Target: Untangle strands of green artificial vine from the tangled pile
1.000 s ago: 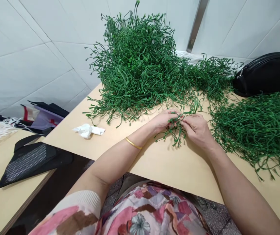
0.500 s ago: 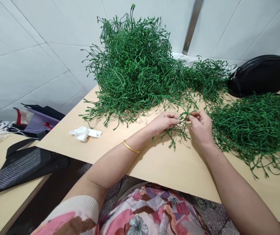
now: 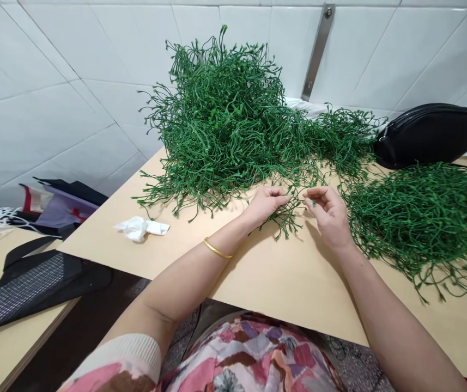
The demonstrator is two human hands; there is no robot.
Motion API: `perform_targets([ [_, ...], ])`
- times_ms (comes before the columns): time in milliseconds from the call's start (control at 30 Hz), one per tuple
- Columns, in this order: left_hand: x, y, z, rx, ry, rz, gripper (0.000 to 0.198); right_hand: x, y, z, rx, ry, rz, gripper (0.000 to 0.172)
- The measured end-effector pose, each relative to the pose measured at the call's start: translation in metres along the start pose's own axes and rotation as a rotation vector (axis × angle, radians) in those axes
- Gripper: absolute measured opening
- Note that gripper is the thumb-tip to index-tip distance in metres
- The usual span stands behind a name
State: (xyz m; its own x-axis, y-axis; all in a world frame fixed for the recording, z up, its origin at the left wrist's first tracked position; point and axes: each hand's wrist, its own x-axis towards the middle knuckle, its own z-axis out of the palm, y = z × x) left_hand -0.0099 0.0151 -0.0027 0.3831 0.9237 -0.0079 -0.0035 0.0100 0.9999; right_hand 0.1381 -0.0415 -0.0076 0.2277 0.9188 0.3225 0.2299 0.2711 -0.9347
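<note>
A small bunch of thin green plant stems (image 3: 285, 222) with budded tips is pinched between the thumb and fingers of my left hand (image 3: 266, 204), just above the table. Whether the stems are real or artificial is unclear. To its right, my right hand (image 3: 331, 215) has curled fingers, thumb and index close together. A tiny green bit shows at that thumb, and the tips are slightly apart from the bunch. A tall tangled heap of green stems (image 3: 220, 120) stands behind both hands. Another flatter pile of green stems (image 3: 417, 218) lies right of my right hand.
The wooden table (image 3: 266, 277) meets a white tiled wall (image 3: 106, 43). A black bag (image 3: 433, 133) stands at the back right. Crumpled white tissue (image 3: 138, 228) lies near the left edge. On a lower surface at left is a black mesh piece (image 3: 32, 286).
My right hand has drawn slightly away from the bunch, leaving a gap between the hands. My left hand has shifted a little left with the stems. The view has tilted up slightly.
</note>
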Motion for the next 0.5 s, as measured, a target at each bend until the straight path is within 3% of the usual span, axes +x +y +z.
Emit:
perform_targets([
  [100,-0.002,-0.002,0.003,0.039,-0.046,0.037,0.017,0.001,0.006,0.0,-0.06,-0.05,-0.014,0.023],
  [200,-0.004,-0.002,0.007,0.057,-0.077,0.093,0.01,0.001,0.005,-0.001,-0.102,-0.098,-0.042,0.012],
  [300,-0.004,-0.001,0.01,0.08,-0.06,0.118,0.009,-0.001,-0.002,-0.003,0.065,-0.177,-0.012,0.007],
  [400,-0.002,0.0,0.01,-0.033,0.023,0.004,0.011,-0.001,-0.01,-0.005,0.314,-0.231,-0.005,0.013],
  [500,0.001,0.0,0.006,-0.207,0.072,-0.114,0.011,0.001,-0.011,-0.008,0.354,-0.184,-0.033,0.03],
])
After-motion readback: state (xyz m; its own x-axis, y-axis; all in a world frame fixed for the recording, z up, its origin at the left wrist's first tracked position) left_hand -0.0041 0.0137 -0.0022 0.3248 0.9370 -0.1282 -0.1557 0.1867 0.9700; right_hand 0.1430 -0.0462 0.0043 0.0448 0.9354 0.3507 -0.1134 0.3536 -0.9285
